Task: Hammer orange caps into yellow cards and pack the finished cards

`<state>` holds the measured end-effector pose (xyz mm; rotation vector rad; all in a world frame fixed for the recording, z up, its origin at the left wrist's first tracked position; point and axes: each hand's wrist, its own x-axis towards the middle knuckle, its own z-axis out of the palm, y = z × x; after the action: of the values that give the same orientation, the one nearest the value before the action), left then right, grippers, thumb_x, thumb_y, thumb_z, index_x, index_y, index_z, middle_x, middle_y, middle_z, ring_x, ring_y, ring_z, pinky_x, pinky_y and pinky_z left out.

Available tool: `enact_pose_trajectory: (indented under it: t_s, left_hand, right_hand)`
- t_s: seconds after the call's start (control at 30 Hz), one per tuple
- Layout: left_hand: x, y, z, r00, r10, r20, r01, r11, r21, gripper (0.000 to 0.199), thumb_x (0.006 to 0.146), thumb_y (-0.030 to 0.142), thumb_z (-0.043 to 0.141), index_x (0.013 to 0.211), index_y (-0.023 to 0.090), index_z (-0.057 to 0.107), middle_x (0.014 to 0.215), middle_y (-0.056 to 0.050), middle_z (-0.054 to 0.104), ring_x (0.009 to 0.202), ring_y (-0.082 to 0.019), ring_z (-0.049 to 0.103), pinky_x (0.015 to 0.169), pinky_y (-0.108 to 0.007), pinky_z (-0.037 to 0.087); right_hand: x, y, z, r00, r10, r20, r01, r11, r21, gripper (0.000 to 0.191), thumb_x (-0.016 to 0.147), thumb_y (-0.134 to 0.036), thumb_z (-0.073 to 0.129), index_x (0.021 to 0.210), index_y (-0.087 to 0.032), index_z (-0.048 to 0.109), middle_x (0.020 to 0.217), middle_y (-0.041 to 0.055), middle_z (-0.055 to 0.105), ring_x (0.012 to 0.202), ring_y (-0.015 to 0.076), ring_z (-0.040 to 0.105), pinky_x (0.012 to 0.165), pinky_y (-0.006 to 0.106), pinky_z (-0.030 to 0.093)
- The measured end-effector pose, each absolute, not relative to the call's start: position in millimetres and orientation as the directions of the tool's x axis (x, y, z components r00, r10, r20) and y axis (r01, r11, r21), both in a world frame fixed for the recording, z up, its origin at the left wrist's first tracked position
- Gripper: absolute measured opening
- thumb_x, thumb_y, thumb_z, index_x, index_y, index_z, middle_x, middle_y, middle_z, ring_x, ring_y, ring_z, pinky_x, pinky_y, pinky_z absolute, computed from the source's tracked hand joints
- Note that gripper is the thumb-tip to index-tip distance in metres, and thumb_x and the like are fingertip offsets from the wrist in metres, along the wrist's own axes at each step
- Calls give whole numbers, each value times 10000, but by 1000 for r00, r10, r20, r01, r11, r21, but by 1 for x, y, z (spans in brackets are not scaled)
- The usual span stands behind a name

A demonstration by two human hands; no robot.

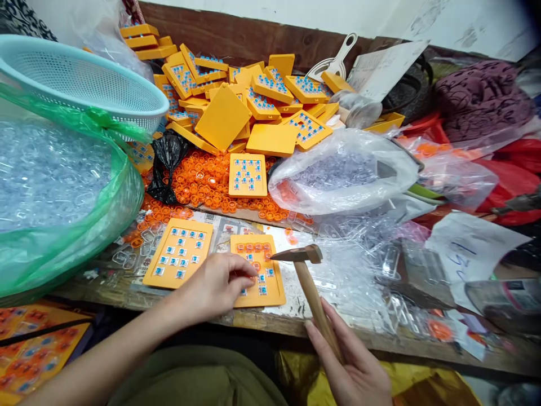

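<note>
My left hand (222,285) is over the lower left of a yellow board (276,287) with blue-centred pieces and orange rings along its top rows. Its thumb and forefinger are pinched together; whatever sits between them is too small to make out. In my right hand (349,361) is the wooden handle of a hammer (315,299), its metal head (298,254) above the board's right edge. Left of that board lies a second yellow board (180,254) with blue-centred pieces and no orange rings. A third such board (248,176) rests on a heap of orange rings (203,175).
A pile of yellow boards (224,115) stands at the back. On the left are a green bag (127,186) of clear pieces and a light blue basket (147,104). A white plastic bag (338,197), loose clear pieces (359,248) and papers (465,254) lie to the right.
</note>
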<state>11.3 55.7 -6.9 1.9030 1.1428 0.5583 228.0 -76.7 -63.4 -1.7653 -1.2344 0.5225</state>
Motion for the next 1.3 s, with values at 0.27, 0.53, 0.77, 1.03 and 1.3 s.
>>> enact_pose_trajectory:
  t_s: [0.27, 0.53, 0.77, 1.03, 1.3]
  left_hand:
    - [16, 37, -39, 475, 834, 282, 445, -504, 740, 181, 868, 148, 523, 940, 134, 688, 903, -95, 666, 830, -174, 628, 753, -292, 539]
    - [15, 28, -35, 448, 817, 364, 524, -569, 634, 298, 857, 154, 520, 1150, 131, 570, 885, -102, 694, 802, -200, 652, 754, -324, 555]
    - [17, 27, -40, 418, 873, 250, 578, -468, 668, 430, 829, 133, 512, 1258, 137, 482, 922, -98, 687, 856, -226, 646, 788, -381, 554]
    - [17, 39, -29, 385, 918, 99, 568, -320, 758, 516, 756, 114, 586, 1246, 233, 481, 870, -15, 714, 753, -177, 668, 661, -285, 552]
    - [10, 46, -25, 447, 894, 17, 563, -296, 772, 528, 736, 166, 628, 1252, 211, 524, 950, -42, 700, 756, -167, 656, 696, -285, 553]
  right_hand:
    - [222, -84, -49, 255, 900, 353, 653, 109, -749, 451, 769, -124, 675, 1180, -308, 646, 1069, -22, 723, 872, 189, 723, 803, 241, 587]
    - [211, -88, -39, 223, 869, 442, 685, 183, -705, 468, 771, -96, 658, 1162, -354, 654, 968, -19, 747, 742, 178, 727, 659, 232, 587]
    - [214, -86, -43, 104, 918, 383, 644, 232, -729, 496, 825, -72, 564, 1237, -347, 592, 1018, -6, 738, 805, 148, 727, 662, 169, 567]
    - [222, -87, -37, 66, 919, 389, 728, 222, -649, 607, 791, -57, 613, 1311, -359, 523, 1062, -15, 723, 848, 171, 724, 751, 211, 577]
    - [227, -88, -43, -34, 933, 359, 730, 269, -629, 577, 806, -70, 595, 1327, -306, 517, 1096, -2, 714, 878, 168, 721, 773, 187, 570]
